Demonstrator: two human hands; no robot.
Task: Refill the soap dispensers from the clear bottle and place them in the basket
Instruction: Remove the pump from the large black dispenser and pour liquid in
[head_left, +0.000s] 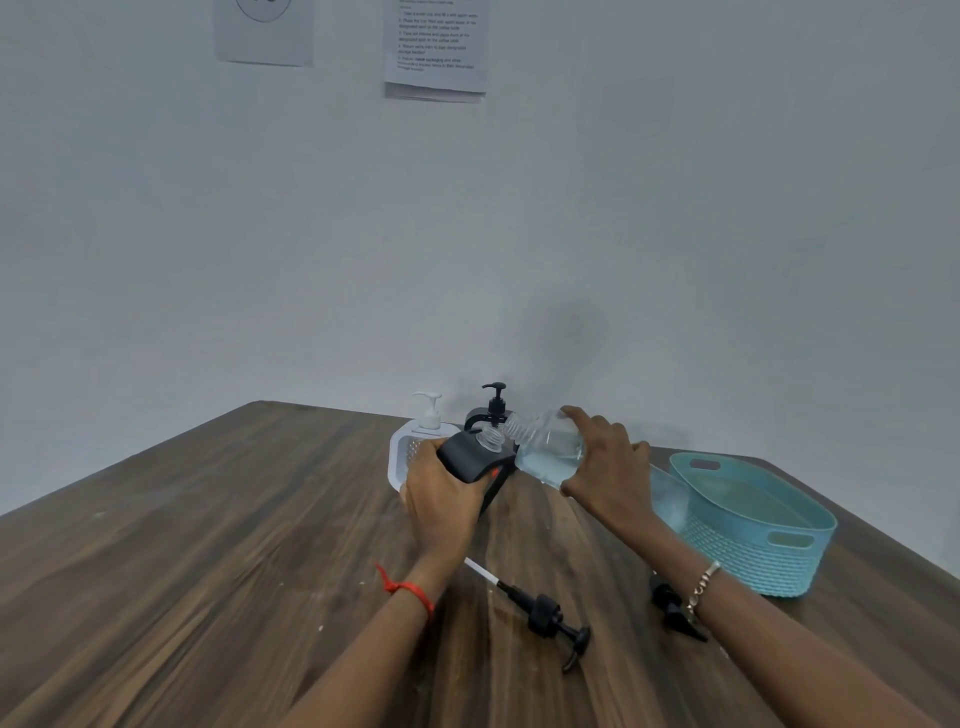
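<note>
My left hand (441, 499) grips a black soap dispenser (470, 454), tilted to the right with its threaded neck uncapped. My right hand (605, 460) holds the clear bottle (548, 447), tipped on its side with its mouth close to the dispenser's neck. Clear liquid lies in the bottle's lower part. A black pump head with its white tube (540, 613) lies on the table in front of me. A second black pump (672, 610) lies partly behind my right wrist. The teal basket (753, 525) stands at the right.
Behind my hands stand a white dispenser (428, 410) on a white tray (397, 452) and another black dispenser (493, 402) with its pump on. The wooden table (208, 545) ends at a grey wall. Papers (436, 47) hang on the wall.
</note>
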